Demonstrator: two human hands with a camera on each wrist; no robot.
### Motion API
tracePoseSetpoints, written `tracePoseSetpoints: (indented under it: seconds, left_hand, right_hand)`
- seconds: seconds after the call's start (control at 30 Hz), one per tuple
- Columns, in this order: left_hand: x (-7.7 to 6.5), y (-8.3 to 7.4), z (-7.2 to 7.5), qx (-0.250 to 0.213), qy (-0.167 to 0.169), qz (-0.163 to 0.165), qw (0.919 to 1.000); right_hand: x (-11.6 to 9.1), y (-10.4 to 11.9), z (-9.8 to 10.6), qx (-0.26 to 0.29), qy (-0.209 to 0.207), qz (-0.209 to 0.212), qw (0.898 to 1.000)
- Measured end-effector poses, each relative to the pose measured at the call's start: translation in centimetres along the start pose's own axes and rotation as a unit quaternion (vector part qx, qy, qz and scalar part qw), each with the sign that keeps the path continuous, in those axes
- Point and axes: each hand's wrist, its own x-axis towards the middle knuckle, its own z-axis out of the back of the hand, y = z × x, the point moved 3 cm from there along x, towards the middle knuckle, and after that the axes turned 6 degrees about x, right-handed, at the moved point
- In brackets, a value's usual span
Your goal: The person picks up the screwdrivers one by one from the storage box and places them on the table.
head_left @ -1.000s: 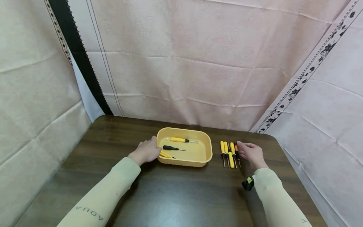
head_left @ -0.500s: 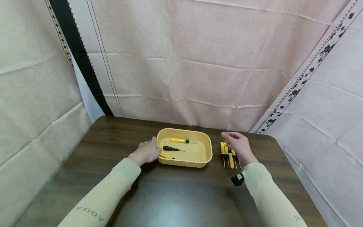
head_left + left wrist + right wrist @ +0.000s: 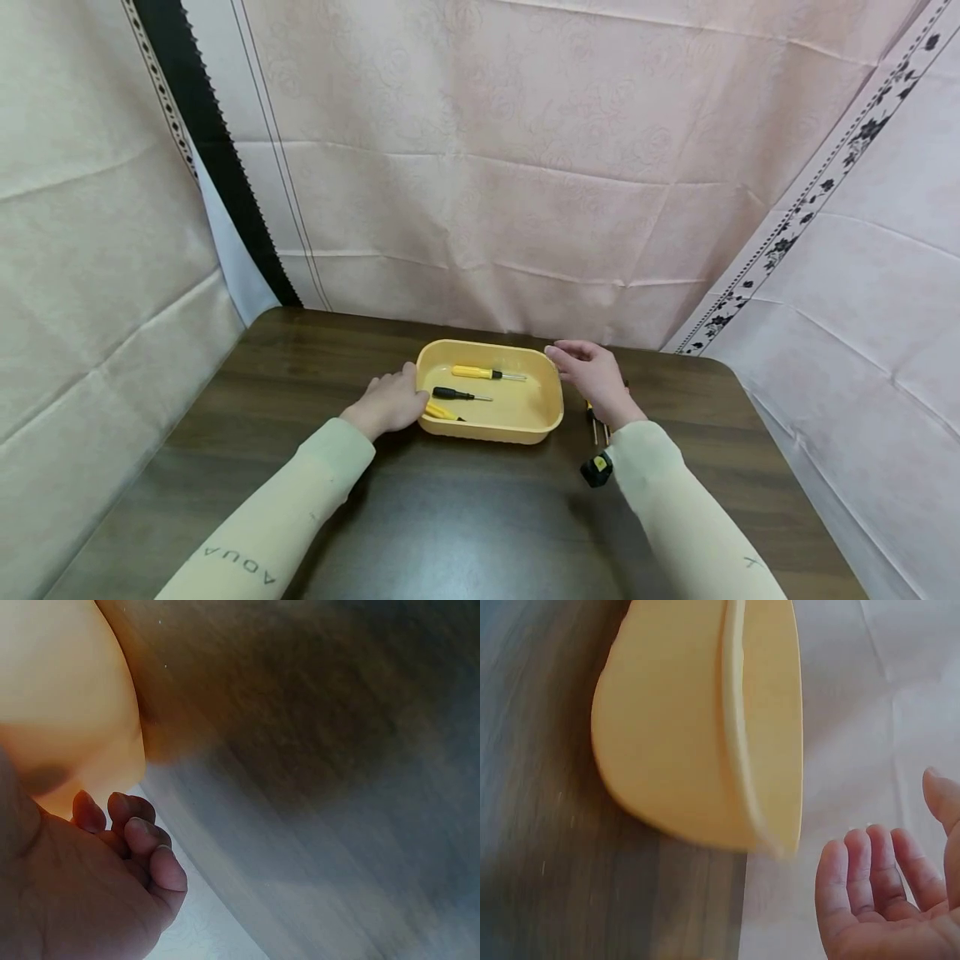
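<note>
The patterned cloth (image 3: 480, 208) hangs behind the work area as a backdrop. The brown table (image 3: 450, 517) supports all parts. The yellow tray (image 3: 517, 408) sits flat near the table's far edge, apparently centred so that both hands can reach it. The left hand (image 3: 386, 402) grips the tray's left rim, fingers curled along the outside, probably to keep the light tray from sliding. The right hand (image 3: 592, 375) is at the tray's far right corner, thumb and fingers apart, with nothing visible between them; contact with the rim cannot be confirmed. Three screwdrivers lie in the tray's left part: a yellow screwdriver (image 3: 472, 372) at the rear, a black screwdriver (image 3: 453, 392) in the middle, and another yellow one (image 3: 441, 412) at the front left. Loose screwdrivers (image 3: 590, 409) lie right of the tray, largely hidden by the right hand, presumably placed there for easy pickup.
</note>
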Motion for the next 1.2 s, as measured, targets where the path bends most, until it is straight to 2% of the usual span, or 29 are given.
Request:
tracePoseSetpoints:
  seconds: [0.17,0.33,0.53,0.77,1.2]
  left_hand:
    - [-0.1,0.0,0.0,0.0,0.004,-0.002,1.0]
    - [0.0,0.1,-0.1,0.007,0.001,-0.002,1.0]
    - [0.0,0.2,-0.2,0.006,0.004,0.002,1.0]
    - [-0.1,0.0,-0.1,0.007,0.004,0.004,1.0]
    - [-0.2,-0.1,-0.1,0.008,0.001,0.006,1.0]
  right_hand:
    - [0.4,-0.2,-3.3,0.005,0.031,0.001,1.0]
    - [0.8,-1.0,-6.6,0.006,0.088,0.006,0.996]
    - [1.4,-2.0,-9.5,-0.034,0.127,0.005,0.991]
    - [1.9,-2.6,-11.0,-0.103,0.127,0.018,0.986]
    - [2.7,-4.0,-12.9,-0.173,0.132,-0.016,0.976]
